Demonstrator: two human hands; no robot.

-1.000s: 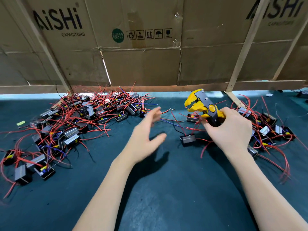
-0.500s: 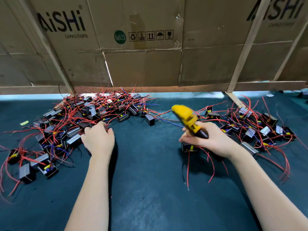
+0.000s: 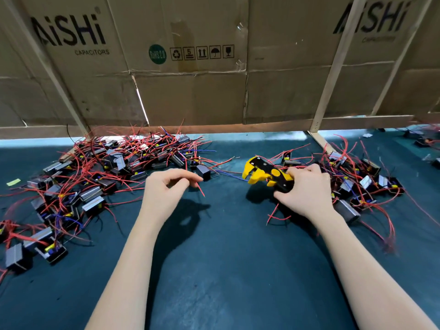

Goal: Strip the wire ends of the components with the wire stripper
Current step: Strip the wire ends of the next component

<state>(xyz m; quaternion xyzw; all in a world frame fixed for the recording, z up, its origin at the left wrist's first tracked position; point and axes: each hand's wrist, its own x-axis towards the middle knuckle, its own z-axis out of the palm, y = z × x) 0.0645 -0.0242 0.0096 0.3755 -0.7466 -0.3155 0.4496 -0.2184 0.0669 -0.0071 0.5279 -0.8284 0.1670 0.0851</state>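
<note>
My right hand [image 3: 307, 189] grips the handles of the yellow and black wire stripper [image 3: 264, 173], whose jaws point left above the mat. My left hand [image 3: 166, 189] hovers at the centre with curled fingers and pinches a thin red wire [image 3: 201, 190] that sticks out past the fingertips. Whatever component hangs on that wire is hidden under the hand. A small black component [image 3: 203, 171] lies just beyond the fingertips. About a hand's width separates the stripper jaws from the red wire.
A big heap of components with red wires [image 3: 107, 167] covers the left of the dark green mat [image 3: 226, 258]. A second heap [image 3: 357, 182] lies right of my right hand. A cardboard wall [image 3: 190, 91] with wooden struts closes the back.
My left hand has come from the left heap to the centre, now pinching a red wire. My right hand has shifted right and turned the stripper, so its jaws face left.
</note>
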